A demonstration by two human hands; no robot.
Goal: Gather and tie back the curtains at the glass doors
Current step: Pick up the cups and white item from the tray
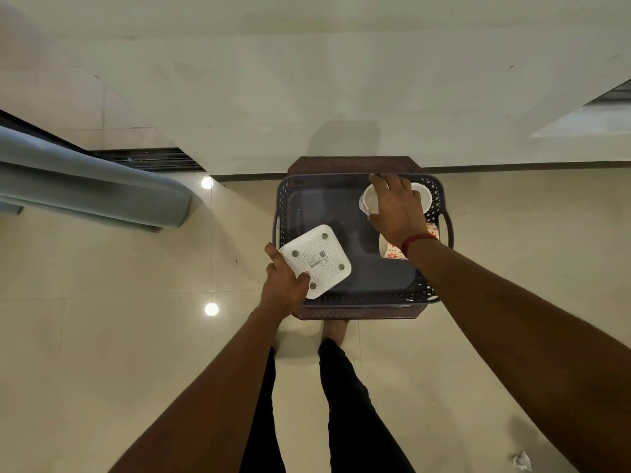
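left hand (285,281) grips the white box (317,259), right hand (396,209) clasps a cup (370,199) (both full), so grabbing the curtain (92,186) risks a drop.

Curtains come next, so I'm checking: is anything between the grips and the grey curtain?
Nothing visible stands on the floor between them and the curtain. But the left grip holds a white square device, the right grip a cup in the basket.
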